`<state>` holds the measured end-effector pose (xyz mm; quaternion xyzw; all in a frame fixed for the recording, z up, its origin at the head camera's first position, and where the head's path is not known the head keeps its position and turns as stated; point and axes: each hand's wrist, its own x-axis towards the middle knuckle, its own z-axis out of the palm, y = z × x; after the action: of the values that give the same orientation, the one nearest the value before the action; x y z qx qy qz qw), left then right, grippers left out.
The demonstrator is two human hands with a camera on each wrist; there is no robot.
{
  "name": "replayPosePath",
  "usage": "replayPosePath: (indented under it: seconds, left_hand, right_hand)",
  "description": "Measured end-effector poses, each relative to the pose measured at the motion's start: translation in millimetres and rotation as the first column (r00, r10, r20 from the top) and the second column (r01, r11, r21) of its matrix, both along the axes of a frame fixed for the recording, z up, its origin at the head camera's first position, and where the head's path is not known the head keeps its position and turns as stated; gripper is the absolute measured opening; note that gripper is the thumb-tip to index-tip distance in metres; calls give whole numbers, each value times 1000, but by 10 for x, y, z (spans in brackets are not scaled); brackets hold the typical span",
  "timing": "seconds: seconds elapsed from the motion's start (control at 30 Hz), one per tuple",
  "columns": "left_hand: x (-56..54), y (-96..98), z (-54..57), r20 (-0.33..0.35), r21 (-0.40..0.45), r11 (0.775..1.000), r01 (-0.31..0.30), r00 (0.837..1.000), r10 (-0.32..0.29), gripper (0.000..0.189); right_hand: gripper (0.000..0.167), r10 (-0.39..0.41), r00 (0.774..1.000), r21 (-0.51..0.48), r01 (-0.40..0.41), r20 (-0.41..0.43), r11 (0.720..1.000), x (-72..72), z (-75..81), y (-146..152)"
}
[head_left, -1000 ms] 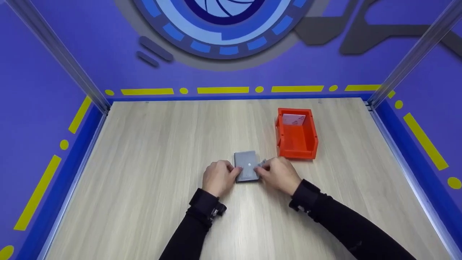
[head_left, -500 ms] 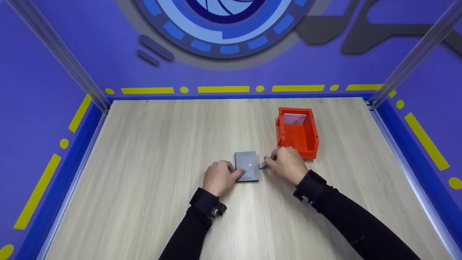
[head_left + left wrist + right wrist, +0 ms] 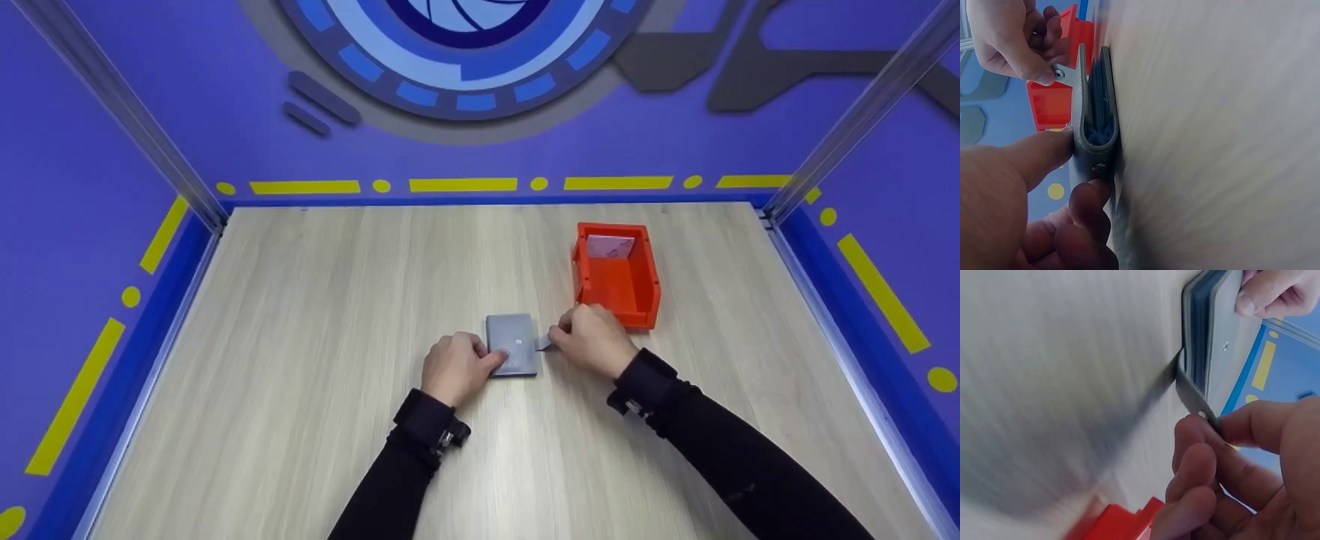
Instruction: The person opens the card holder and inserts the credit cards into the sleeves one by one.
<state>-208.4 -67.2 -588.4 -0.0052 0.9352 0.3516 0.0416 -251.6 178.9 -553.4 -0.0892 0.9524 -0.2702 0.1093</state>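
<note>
A grey card wallet (image 3: 512, 328) lies folded on the table, a small snap stud showing on its cover. Its spine side is with my left hand (image 3: 456, 369): the thumb (image 3: 1050, 154) presses on the cover while curled fingers sit at the spine. From the opposite side sticks out the wallet's closure strap (image 3: 1189, 391), bent upward, its end pinched between thumb and index finger of my right hand (image 3: 596, 341). A metal snap shows on that strap in the left wrist view. Dark inner sleeves (image 3: 1201, 332) are visible between the covers.
Just beyond my right hand stands a red open-front bin (image 3: 616, 283) with a pale label inside its back wall. The wood-grain table (image 3: 337, 300) is bounded by blue panels (image 3: 465, 161) at the back and both sides.
My right hand has moved right and slightly away from the wallet's edge, drawing the strap outward; over the last half second it has barely moved. My left hand stays in place.
</note>
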Motion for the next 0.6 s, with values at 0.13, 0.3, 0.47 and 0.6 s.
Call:
replayPosePath:
  seconds: [0.13,0.3,0.47,0.6]
  left_hand:
    - [-7,0,-8,-8,0,1000,7,1000,-7,40]
    - [-10,-10,-11,-10,-4,1000,9,1000,-9,42]
    - [-7,-7,-18,-23,-1,1000,9,1000,-9,42]
    - [-11,-7,-22,-30,-3,1000,9,999,-9,42]
  right_hand:
    - [23,33,998,-47,-31,51,998,-20,46,-37]
    - [20,88,995,-64,-85,51,994,-40,110,-118]
    - [18,135,991,-70,-135,-4,988,-67,98,-238]
    - [19,166,985,-49,-168,-41,985,-96,61,-328]
